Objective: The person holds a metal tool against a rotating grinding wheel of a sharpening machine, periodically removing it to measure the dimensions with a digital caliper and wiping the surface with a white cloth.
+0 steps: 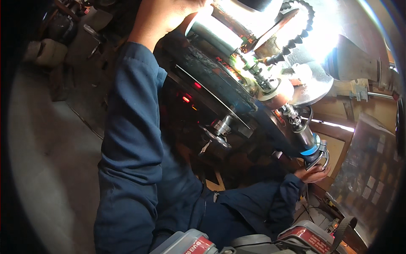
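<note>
My left hand [171,16] reaches up to the top of the machine, beside a shiny metal cylinder [218,36]; its fingertips are lost in glare and at the picture's edge. Low on the right, my right hand [314,174] is closed around a curved metal handle [325,160]. This handle sits at the end of a dark cylindrical fitting with a blue ring [312,146]. Between my hands runs a dark, worn machine bed [203,63], slanting down to the right. Metal spindle parts [262,76] stand along it, under strong light.
A small handwheel with a crank [218,137] juts from the machine's front, close to my body. A black segmented hose [311,19] curves over the top. Grey cartridges with red labels [306,237] crowd the lower edge. Transparent sheeting [368,169] hangs at right.
</note>
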A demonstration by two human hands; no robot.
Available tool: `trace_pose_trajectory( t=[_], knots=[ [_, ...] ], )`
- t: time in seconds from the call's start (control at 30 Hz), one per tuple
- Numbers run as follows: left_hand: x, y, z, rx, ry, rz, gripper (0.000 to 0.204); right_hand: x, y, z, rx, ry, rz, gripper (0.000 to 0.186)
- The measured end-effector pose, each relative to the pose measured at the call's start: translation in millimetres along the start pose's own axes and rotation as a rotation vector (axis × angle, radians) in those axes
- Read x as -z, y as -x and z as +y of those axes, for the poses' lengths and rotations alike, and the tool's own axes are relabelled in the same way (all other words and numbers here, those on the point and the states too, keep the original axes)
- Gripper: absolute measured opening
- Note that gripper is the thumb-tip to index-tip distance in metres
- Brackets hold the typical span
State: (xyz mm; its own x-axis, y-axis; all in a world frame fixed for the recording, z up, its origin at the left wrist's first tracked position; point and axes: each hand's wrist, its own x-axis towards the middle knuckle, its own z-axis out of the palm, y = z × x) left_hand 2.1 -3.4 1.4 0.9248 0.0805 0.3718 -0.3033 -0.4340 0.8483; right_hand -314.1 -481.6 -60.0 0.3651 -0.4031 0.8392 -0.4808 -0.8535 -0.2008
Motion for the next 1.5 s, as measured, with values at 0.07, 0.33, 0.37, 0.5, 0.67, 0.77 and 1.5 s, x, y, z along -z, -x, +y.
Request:
trace_pose_trajectory(
  t=[0.07, 0.33, 0.37, 0.5, 0.67, 0.77, 1.5],
  knots=[
    [-1.9, -0.7, 1.8, -0.004, 0.052, -0.019, 0.024, -0.7, 10.6, -0.9, 0.068, 0.024, 0.036, 0.057],
    [-0.2, -0.4, 3.1, -0.023, -0.010, -0.007, 0.017, -34.8, 62.6, 49.1, 0.275, -0.284, 0.090, 0.063],
    [-3.3, -2.1, 1.8, -0.035, -0.008, -0.019, 0.017, -37.0, 67.9, 59.2, 0.248, -0.305, 0.059, 0.062],
    [-4.0, -8.9, -25.5, -0.067, 0.161, -0.081, 0.024, -46.9, 85.4, 102.2, 0.076, -0.428, -0.169, 0.056],
    [-8.1, -9.2, -28.0, -0.074, 0.042, -0.106, 0.029, -51.6, 97.2, 144.7, -0.206, -0.530, -0.402, 0.050],
    [-3.5, -7.5, -29.9, -0.008, 0.175, -0.058, 0.032, -44.4, 77.1, 76.7, -0.049, -0.299, -0.157, 0.056],
    [-15.3, -8.6, -23.6, 0.055, 0.190, -0.062, 0.023, 13.4, -84.4, -3.6, -0.059, 0.034, -0.631, 0.030]
  ],
)
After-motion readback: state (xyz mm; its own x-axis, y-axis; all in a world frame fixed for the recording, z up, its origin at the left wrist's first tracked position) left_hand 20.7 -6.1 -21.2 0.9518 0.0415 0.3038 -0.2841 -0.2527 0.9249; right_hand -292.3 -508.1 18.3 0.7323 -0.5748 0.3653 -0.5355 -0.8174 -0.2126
